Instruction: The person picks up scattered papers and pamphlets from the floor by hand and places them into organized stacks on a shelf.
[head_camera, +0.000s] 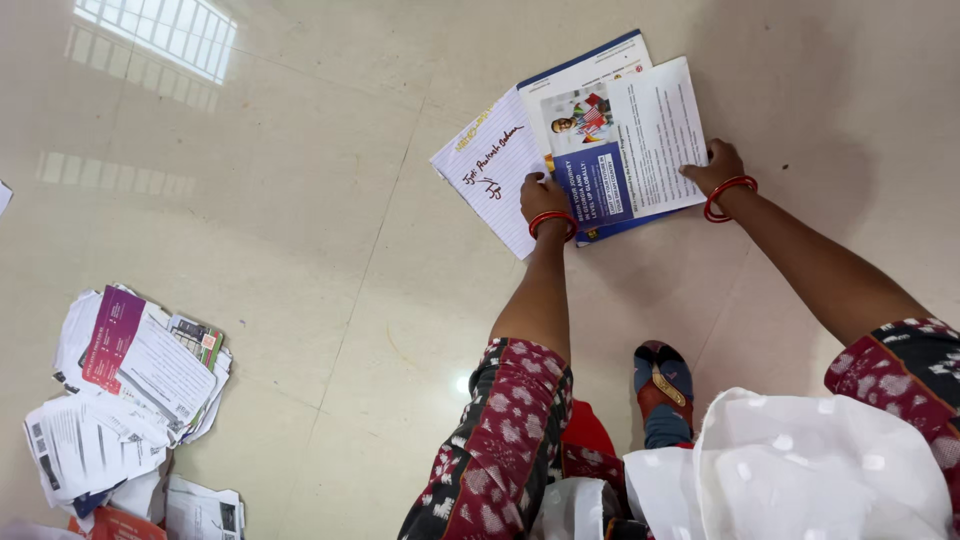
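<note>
A small stack of papers lies on the tiled floor: a lined sheet with handwriting (492, 170), a blue and white brochure (590, 110) and a printed white sheet (660, 130) on top. My left hand (545, 195) presses down on the stack's near edge, where the lined sheet meets the brochure. My right hand (715, 165) rests its fingers on the right edge of the printed sheet. Both wrists wear red bangles. Whether either hand grips the paper or only touches it is unclear.
A loose heap of papers, leaflets and envelopes (130, 400) lies on the floor at the lower left. My foot in a dark embroidered shoe (660, 385) stands below the stack, beside white cloth (800, 470). Window light reflects on the floor (160, 35) at the upper left.
</note>
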